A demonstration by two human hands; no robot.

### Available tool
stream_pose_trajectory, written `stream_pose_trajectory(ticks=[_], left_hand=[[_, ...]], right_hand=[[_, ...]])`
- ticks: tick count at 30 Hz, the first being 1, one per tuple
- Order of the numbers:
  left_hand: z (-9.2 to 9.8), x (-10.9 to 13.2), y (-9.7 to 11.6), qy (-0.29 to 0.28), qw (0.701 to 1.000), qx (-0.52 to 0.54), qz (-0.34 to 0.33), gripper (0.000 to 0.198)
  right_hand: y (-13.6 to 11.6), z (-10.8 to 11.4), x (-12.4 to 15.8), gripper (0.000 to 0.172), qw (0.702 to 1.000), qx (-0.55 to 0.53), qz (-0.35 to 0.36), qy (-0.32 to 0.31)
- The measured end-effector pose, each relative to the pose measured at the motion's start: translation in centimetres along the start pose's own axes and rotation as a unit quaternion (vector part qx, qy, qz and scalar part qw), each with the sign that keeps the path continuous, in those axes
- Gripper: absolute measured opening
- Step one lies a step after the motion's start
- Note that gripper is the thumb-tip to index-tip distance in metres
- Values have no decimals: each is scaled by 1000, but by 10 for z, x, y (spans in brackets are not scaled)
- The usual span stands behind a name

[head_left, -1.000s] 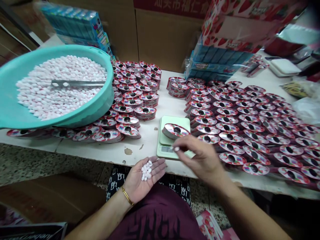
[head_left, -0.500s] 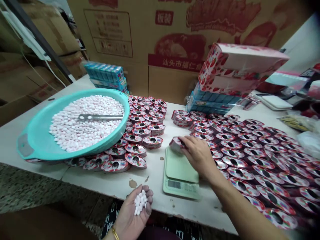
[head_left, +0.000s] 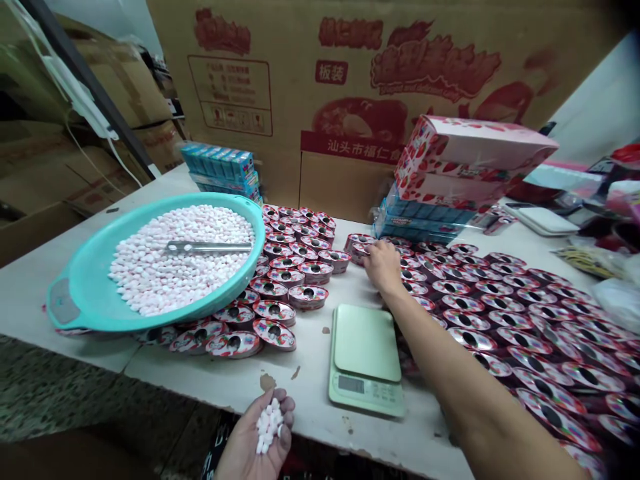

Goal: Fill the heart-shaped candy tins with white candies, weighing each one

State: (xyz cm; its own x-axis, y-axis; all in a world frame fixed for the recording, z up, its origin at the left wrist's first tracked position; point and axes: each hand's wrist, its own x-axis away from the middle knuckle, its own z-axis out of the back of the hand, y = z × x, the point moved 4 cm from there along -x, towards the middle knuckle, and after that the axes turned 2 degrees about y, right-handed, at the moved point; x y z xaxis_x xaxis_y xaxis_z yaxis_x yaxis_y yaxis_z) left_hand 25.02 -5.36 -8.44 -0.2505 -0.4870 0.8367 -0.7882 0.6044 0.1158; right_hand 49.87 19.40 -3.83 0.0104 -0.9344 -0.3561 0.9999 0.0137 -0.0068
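Observation:
My left hand (head_left: 255, 437) is cupped palm up at the table's front edge, holding a small heap of white candies (head_left: 269, 427). My right hand (head_left: 384, 265) reaches past the scale to the near-left end of the right-hand group of oval boxes, fingers closed at the side of one oval box (head_left: 359, 247); the fingertips are partly hidden. Between the two groups lies a pale green digital scale (head_left: 367, 343) with a bare plate. To the left, a turquoise basin (head_left: 83, 280) holds many white candies, with a metal strip (head_left: 210, 247) lying on them.
Red-and-white oval boxes with dark round holes stand in a left group (head_left: 305, 293) and a larger right group (head_left: 465, 303). Behind them are blue packs (head_left: 220, 167), a strawberry-patterned box (head_left: 465, 160) on more blue packs, and a large cardboard carton (head_left: 345, 180).
My right hand has left the scale, moving up to the right-hand boxes. The box it held over the scale is gone from there, and the left group shows one more at its right edge.

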Motion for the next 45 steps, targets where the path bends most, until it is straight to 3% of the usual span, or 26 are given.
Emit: stream_pose_trajectory(ticks=[4,7,10,13,17,22,25,28,36,45], left_hand=[[-5,6,-9,-17,1000,4,7,10],[-8,9,-11,-51,999,6,-17,11],[-10,9,-12,-107,994,0,-33,14],[-13,9,-16,-141,990,-7,-23,16],[-22,11,-29,-172,985,-13,-11,18],[-29,12,-43,-203,979,-11,-7,20],[-24,9,-51,-185,983,-23,0,23],[-13,5,-58,-152,988,-32,17,24],[0,1,-66,-91,994,-39,38,16],[-4,0,-71,-113,988,-61,84,15]], right_hand=[[11,10,1,19,998,48,45,-3],[1,39,16,20,993,39,100,41],[-11,78,56,16,988,22,138,65],[-22,102,109,16,983,-9,181,33],[-35,106,165,16,974,-56,217,-26],[-63,118,208,24,975,-132,176,23],[-98,120,240,30,948,-200,247,-26],[-120,110,266,29,939,-204,264,-82],[-111,97,278,15,917,-259,269,-141],[-88,101,272,19,877,-419,196,-128]])
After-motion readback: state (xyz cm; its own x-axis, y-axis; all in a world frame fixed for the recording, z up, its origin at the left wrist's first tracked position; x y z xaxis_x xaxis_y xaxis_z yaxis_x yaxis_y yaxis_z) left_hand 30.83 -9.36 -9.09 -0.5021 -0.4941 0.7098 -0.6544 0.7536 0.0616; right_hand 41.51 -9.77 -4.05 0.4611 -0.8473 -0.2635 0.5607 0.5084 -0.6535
